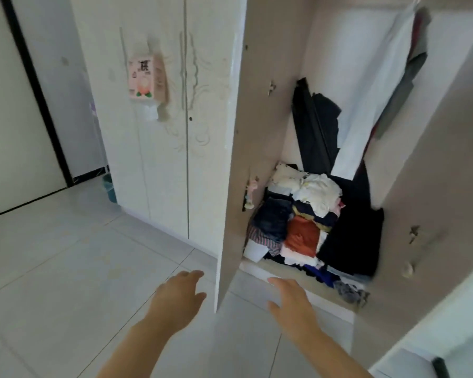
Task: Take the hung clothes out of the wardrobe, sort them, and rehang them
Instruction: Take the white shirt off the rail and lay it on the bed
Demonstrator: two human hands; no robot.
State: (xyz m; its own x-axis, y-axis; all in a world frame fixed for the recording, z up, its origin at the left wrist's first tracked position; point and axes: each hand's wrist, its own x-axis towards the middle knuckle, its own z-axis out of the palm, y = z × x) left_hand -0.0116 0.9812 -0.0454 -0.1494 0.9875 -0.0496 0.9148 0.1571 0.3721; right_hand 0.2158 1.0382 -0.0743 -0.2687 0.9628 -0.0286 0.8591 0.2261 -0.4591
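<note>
1. White and grey hung clothes (385, 85) dangle at the upper right inside the wardrobe (336, 34), beside dark trousers (316, 126) propped against its back wall.
2. Below them, a heap of clothes (298, 222) covers the wardrobe's bottom shelf, spilling to its front edge.
3. The left hand (175, 298) and right hand (291, 302) reach forward on either side of the open door (246, 132), each grip loose, fingers extended, holding nothing.
4. A pink tissue pack (148, 77) hangs on the closed doors (202, 159).

Left hand (175, 298) and right hand (291, 302) reach forward, fingers (194, 274) relaxed, empty.
</note>
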